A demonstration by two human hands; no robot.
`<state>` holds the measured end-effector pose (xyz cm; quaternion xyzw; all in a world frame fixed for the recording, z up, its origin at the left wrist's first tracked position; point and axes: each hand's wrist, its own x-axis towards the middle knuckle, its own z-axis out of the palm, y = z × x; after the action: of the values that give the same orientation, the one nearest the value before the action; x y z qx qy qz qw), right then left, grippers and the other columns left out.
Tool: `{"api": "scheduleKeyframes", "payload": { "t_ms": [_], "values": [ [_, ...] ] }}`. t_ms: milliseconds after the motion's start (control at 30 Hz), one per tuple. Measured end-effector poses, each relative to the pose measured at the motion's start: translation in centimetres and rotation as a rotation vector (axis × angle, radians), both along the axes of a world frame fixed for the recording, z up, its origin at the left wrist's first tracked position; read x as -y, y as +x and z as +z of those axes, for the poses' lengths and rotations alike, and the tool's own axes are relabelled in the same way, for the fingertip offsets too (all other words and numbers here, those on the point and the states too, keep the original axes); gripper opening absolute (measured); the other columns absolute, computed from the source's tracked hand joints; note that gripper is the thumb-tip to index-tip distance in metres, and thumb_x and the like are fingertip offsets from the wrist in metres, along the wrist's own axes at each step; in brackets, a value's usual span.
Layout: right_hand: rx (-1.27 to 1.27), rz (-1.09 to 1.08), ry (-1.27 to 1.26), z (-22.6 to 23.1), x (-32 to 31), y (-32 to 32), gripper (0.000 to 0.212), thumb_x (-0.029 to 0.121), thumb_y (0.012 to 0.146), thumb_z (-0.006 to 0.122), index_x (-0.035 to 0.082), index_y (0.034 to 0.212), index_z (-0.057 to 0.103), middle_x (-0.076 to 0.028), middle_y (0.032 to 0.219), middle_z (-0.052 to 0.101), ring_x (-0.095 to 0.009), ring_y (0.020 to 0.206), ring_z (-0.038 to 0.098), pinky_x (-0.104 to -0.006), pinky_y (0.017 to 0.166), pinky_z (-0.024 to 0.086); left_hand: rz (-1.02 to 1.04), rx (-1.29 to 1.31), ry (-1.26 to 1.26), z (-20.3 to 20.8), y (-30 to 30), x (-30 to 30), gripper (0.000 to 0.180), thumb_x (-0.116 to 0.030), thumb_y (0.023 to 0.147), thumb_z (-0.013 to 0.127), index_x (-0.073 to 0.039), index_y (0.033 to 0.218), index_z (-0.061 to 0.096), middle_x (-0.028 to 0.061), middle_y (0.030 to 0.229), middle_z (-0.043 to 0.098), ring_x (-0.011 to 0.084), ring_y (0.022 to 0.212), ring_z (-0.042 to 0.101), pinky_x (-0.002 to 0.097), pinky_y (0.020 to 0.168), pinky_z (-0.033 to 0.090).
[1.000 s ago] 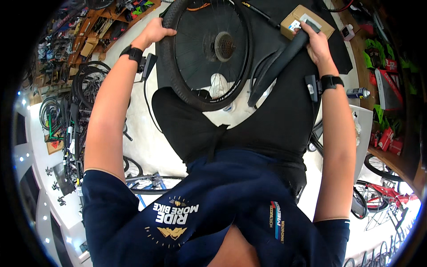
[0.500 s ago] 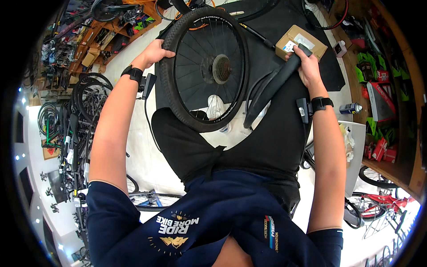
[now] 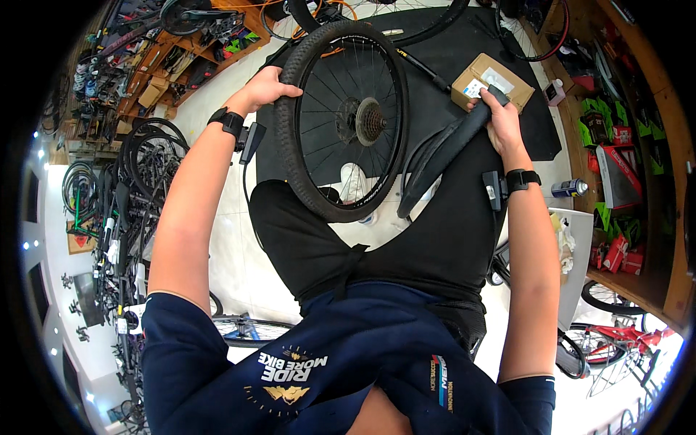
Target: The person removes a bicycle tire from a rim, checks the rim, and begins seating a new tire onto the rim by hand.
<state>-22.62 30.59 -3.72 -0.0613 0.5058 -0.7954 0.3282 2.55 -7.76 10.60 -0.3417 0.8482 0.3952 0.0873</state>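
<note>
Mat (image 3: 533, 130); left grip (image 3: 267, 88) clasps wheel (image 3: 368, 122), right (image 3: 502, 123) clasps rubber (image 3: 451, 149)

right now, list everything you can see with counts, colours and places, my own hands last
Bike wheel: 1, black, ahead, left of centre
Rubber piece (tube or tyre, unclear): 1, black, right of the wheel
Mat: 1, black, on the floor ahead
Cardboard box: 1, brown, on the mat
Bottle: 1, whitish, right of the box
Spray can: 1, silver and blue, right
Wooden shelves: brown, far right
Packages: many, red, green and grey, on those shelves
Red bike: 1, lower right
Parked bikes: several overlapping, mostly dark, left
Left hand: 1, bare, gripping the wheel
Right hand: 1, bare, gripping the rubber piece
</note>
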Motion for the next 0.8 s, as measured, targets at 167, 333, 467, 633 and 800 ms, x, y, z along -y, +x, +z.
{"api": "scheduleKeyframes", "payload": {
  "t_ms": [167,333,467,633,800],
  "values": [
    [-0.009,0.003,-0.006,-0.1,-0.2,-0.1,0.026,0.014,0.095,0.063,-0.007,0.111,0.057,-0.014,0.089,0.067,-0.022,0.08,0.068,-0.034,0.075,0.057,-0.032,0.052,-0.186,0.7,-0.7,-1.6,0.04,-0.017,0.073,0.079,0.007,0.101,0.064,0.013,0.089,0.067,0.0206,0.077,0.065,0.033,0.071,0.052],
    [-0.005,0.003,0.012,0.1,-0.1,-0.1,0.026,0.013,0.095,0.063,-0.007,0.111,0.057,-0.014,0.089,0.067,-0.022,0.08,0.068,-0.0342,0.074,0.057,-0.033,0.071,-0.257,0.8,-1.0,-2.1,0.048,-0.023,0.072,0.08,0.01,0.103,0.064,0.014,0.092,0.068,0.0218,0.083,0.065,0.0337,0.076,0.05],
    [-0.017,0.005,-0.018,-0.1,0.0,-0.1,0.026,0.014,0.095,0.063,-0.007,0.11,0.057,-0.014,0.088,0.067,-0.023,0.08,0.068,-0.0346,0.074,0.058,0.003,0.156,-0.438,0.3,-1.5,-2.6,0.052,-0.024,0.066,0.082,0.008,0.102,0.063,0.019,0.095,0.068,0.0275,0.084,0.068,0.0358,0.077,0.053],
    [-0.024,-0.003,-0.019,-0.2,-0.1,-0.2,0.024,0.013,0.094,0.063,-0.006,0.108,0.058,-0.014,0.088,0.067,-0.023,0.079,0.068,-0.0346,0.073,0.057,0.083,0.286,-0.753,-1.1,-2.3,-5.1,0.063,-0.023,0.065,0.084,0.008,0.112,0.056,0.0251,0.109,0.067,0.0345,0.101,0.068,0.0394,0.088,0.054],
    [-0.005,-0.035,-0.04,-0.2,0.0,0.0,0.019,0.011,0.093,0.064,-0.005,0.103,0.059,-0.014,0.086,0.067,-0.024,0.077,0.068,-0.0347,0.07,0.056,0.13,0.331,-0.808,-1.7,-2.3,-5.7,0.051,-0.013,0.074,0.075,0.009,0.114,0.053,0.0271,0.112,0.066,0.0379,0.104,0.066,0.0414,0.088,0.055]
  ]
}}
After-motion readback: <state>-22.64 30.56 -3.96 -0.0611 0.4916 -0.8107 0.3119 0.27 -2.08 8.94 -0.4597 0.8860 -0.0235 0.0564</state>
